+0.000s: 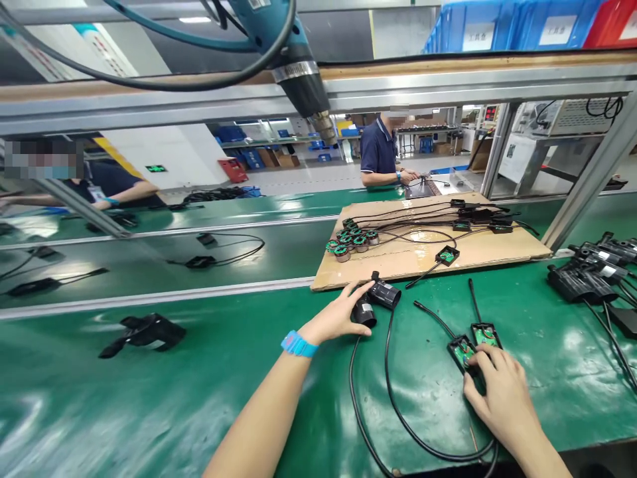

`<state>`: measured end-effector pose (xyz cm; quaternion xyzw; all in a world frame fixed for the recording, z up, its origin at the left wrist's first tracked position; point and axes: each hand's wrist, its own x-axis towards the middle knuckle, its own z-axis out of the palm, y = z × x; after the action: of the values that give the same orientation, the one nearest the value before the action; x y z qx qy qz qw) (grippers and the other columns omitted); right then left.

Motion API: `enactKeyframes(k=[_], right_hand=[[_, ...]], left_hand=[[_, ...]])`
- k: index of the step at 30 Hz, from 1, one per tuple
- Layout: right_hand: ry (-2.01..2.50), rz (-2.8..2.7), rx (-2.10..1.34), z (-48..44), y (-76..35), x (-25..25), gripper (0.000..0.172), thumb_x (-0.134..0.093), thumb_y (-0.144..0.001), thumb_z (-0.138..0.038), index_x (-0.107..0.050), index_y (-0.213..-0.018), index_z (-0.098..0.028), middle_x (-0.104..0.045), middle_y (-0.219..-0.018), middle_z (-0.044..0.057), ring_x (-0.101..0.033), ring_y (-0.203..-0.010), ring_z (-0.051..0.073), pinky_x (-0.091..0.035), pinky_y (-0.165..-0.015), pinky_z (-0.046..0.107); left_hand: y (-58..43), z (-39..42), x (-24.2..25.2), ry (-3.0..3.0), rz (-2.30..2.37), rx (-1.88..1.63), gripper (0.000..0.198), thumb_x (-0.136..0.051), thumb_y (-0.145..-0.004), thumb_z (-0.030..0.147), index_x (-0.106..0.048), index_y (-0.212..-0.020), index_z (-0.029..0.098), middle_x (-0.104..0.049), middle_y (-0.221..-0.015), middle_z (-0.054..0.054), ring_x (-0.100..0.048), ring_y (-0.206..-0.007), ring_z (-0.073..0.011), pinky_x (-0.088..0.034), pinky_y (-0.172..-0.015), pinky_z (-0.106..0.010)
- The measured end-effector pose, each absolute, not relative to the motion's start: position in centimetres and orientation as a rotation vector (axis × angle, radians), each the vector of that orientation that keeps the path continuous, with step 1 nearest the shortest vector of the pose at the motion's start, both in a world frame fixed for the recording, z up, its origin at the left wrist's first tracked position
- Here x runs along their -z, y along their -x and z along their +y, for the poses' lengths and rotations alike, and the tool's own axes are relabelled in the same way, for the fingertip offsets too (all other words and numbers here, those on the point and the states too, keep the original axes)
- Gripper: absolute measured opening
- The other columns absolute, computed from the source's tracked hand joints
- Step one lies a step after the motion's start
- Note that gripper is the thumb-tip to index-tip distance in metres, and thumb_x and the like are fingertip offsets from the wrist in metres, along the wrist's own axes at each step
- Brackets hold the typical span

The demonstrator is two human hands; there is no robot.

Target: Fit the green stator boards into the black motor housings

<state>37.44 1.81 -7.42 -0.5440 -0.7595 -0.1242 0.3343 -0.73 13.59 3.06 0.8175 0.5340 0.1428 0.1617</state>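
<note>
Green matting covers our counter [149, 398], conveyor lanes behind it, a cardboard sheet [497, 249] at its far edge. Our left hand [338, 315] closes its grip on a black adapter [373, 302] beside the cardboard; our right hand [497, 392] presses open-fingered on two circuit boards [472, 342] near the front edge

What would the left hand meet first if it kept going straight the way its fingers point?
The left hand already touches the black cylindrical plug parts. Straight beyond them, up and to the right, probably comes the edge of the cardboard sheet, though depth is hard to judge.
</note>
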Motion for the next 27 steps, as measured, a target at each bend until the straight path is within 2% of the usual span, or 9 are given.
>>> enactKeyframes(k=[4,7,10,15,22,24,27], right_hand=[[1.397,-1.898,0.371,0.4,-39.7,8.6,0.029,-0.053,-0.096,-0.05,-0.056,-0.095,-0.021,-0.058,-0.116,0.013,-0.055,-0.108,0.03,-0.044,-0.087,0.045],[1.39,-1.89,0.335,-0.6,-41.7,9.0,0.025,-0.057,-0.095,-0.046,-0.055,-0.092,-0.021,-0.057,-0.115,0.011,-0.055,-0.109,0.028,-0.046,-0.087,0.042],[1.435,-1.851,0.309,-1.3,-44.5,9.1,0.022,-0.061,-0.093,-0.043,-0.056,-0.092,-0.021,-0.057,-0.115,0.011,-0.055,-0.109,0.027,-0.048,-0.087,0.039],[1.519,-1.727,0.354,-0.9,-50.3,9.6,0.029,-0.061,-0.093,-0.05,-0.058,-0.098,-0.021,-0.058,-0.111,0.01,-0.057,-0.107,0.026,-0.05,-0.088,0.039],[1.633,-1.585,0.302,0.7,-56.1,10.1,0.036,-0.061,-0.092,-0.056,-0.062,-0.099,-0.021,-0.058,-0.11,0.011,-0.056,-0.104,0.028,-0.05,-0.09,0.044],[1.626,-1.549,0.243,1.0,-56.6,10.0,0.033,-0.066,-0.09,-0.053,-0.062,-0.098,-0.021,-0.057,-0.11,0.011,-0.056,-0.105,0.029,-0.05,-0.091,0.046],[1.641,-1.488,0.162,1.2,-56.7,9.6,0.026,-0.074,-0.086,-0.039,-0.06,-0.096,-0.019,-0.057,-0.111,0.011,-0.055,-0.107,0.028,-0.05,-0.093,0.046]], left_hand=[[-0.3,16.0,-3.9,-2.376,1.339,-0.278,0.116,-0.095,-0.061,0.043,-0.032,-0.157,0.034,-0.024,-0.163,-0.013,-0.028,-0.15,-0.0399,-0.028,-0.122,-0.051],[-2.6,17.0,-4.4,-2.431,1.245,-0.214,0.106,-0.094,-0.063,0.042,-0.04,-0.154,0.036,-0.027,-0.162,-0.01,-0.029,-0.149,-0.0379,-0.025,-0.124,-0.05],[-6.6,16.9,-4.3,-2.455,1.172,-0.128,0.104,-0.094,-0.064,0.044,-0.04,-0.153,0.039,-0.027,-0.161,-0.01,-0.031,-0.148,-0.0387,-0.029,-0.122,-0.05],[-15.7,15.9,-3.7,-2.516,0.954,-0.092,0.1,-0.092,-0.066,0.051,-0.041,-0.152,0.041,-0.03,-0.159,-0.011,-0.039,-0.144,-0.0383,-0.036,-0.119,-0.05],[-27.8,16.5,-3.3,-2.578,0.799,-0.151,0.097,-0.089,-0.067,0.059,-0.044,-0.15,0.037,-0.033,-0.157,-0.013,-0.045,-0.14,-0.039,-0.04,-0.116,-0.051],[-30.7,17.0,-3.1,-2.589,0.797,-0.181,0.097,-0.088,-0.067,0.059,-0.044,-0.15,0.035,-0.033,-0.156,-0.013,-0.044,-0.14,-0.0384,-0.041,-0.116,-0.05],[-34.7,18.2,-2.4,-2.599,0.846,-0.232,0.094,-0.084,-0.072,0.06,-0.042,-0.152,0.032,-0.04,-0.15,-0.014,-0.052,-0.133,-0.0365,-0.045,-0.112,-0.047]])
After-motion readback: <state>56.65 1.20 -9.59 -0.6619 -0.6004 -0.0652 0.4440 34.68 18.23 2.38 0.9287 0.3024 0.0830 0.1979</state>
